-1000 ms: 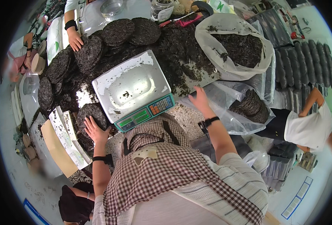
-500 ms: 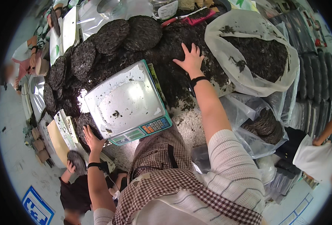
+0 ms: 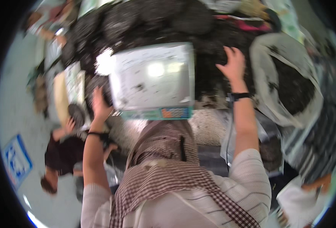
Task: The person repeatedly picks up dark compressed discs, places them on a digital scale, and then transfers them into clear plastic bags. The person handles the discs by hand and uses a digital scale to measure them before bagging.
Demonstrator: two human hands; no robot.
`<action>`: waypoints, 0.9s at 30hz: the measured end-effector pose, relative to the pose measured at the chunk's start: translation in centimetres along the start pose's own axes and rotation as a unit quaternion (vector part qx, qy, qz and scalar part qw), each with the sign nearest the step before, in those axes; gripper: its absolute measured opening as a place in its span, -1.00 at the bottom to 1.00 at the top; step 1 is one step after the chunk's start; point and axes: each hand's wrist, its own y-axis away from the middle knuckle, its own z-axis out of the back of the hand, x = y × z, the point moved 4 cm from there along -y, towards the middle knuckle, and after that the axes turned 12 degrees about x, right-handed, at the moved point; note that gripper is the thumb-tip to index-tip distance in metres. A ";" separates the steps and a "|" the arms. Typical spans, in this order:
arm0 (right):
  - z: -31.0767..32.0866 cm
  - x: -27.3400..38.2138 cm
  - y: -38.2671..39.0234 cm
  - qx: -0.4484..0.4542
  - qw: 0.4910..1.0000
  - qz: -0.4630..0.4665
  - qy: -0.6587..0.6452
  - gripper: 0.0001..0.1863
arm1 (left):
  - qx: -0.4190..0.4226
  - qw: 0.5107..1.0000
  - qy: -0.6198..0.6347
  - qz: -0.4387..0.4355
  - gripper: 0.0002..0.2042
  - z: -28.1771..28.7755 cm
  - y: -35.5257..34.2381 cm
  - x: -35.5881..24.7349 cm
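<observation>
A scale [image 3: 152, 91] with a metal pan, teal frame and keypad sits in front of me, dark flakes scattered on its pan. By its left edge, my left hand [image 3: 100, 105] has its fingers stretched out against a dark round cake [image 3: 99, 85] that looks like dried seaweed. My right hand [image 3: 235, 65] is spread, thumb apart, over the loose dark seaweed [image 3: 210, 64] right of the scale. No object shows in its fingers. Behind the scale lie several more flat round seaweed cakes [image 3: 122, 19]. Motion blur softens the whole view.
At right stands an open white plastic bag [image 3: 262, 72] of dark seaweed; a clear bag [image 3: 265, 131] with dark cakes sits nearer. A pink brush [image 3: 253, 26] lies at the back. Co-workers are at far left, lower left [image 3: 63, 152] and lower right [image 3: 301, 203].
My view has turned, so the scale now appears squarer and higher. The right hand has shifted right, away from the scale; the left hand stays by the scale's left edge.
</observation>
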 end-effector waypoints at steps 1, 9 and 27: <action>-0.6 0.5 -0.4 0.007 1.000 0.015 0.022 -0.08 | 0.030 0.999 0.018 0.015 0.20 0.9 -0.1 -0.5; -5.4 -0.9 0.2 0.105 0.992 -0.044 0.051 -0.03 | 0.102 0.960 0.256 0.043 -0.39 6.1 2.3 3.8; -5.1 -5.3 0.4 0.094 0.991 0.056 -0.082 -0.23 | -0.156 0.925 -0.067 -0.339 -0.29 9.2 4.6 -23.2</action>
